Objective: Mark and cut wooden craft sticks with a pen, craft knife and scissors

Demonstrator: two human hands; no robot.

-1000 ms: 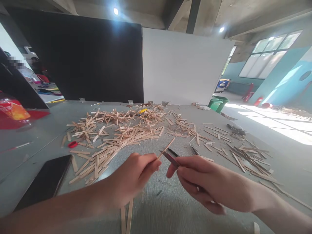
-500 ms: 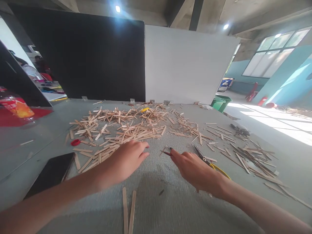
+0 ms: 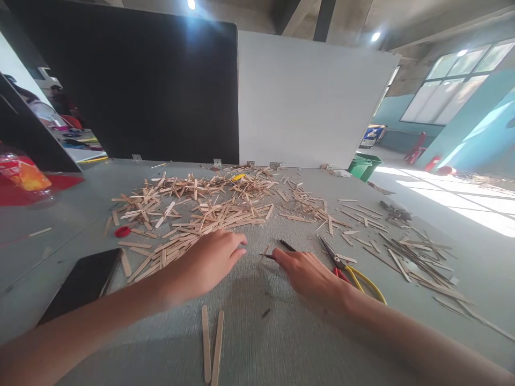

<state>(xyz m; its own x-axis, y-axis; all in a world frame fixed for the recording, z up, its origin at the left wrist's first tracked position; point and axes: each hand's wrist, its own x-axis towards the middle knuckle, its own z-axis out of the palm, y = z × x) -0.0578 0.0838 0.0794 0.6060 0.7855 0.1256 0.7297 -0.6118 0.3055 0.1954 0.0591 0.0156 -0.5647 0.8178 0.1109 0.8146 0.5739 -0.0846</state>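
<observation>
My left hand (image 3: 215, 257) hovers over the near edge of the heap of wooden craft sticks (image 3: 225, 214), its thumb and forefinger apart with nothing between them. My right hand (image 3: 308, 271) is closed around a slim dark pointed tool (image 3: 269, 257); most of it is hidden in the fingers, so its kind cannot be told. At its tip is a thin wood sliver (image 3: 265, 250). Just past the right knuckles a black pen-like rod (image 3: 287, 245) shows. Scissors (image 3: 340, 262) with yellow and red handles lie beside that hand. Two craft sticks (image 3: 218, 348) lie side by side nearest me.
A dark phone (image 3: 82, 281) and a red bottle cap (image 3: 123, 231) lie at left, with a drink bottle (image 3: 24, 174) farther out. Cut wood strips (image 3: 426, 268) are scattered at right. A black panel (image 3: 161, 91) and a white panel (image 3: 298, 102) stand along the back.
My right hand has shifted slightly left and down with the dark tool, uncovering more of the scissors' handles and the black rod. My left hand stays almost where it was.
</observation>
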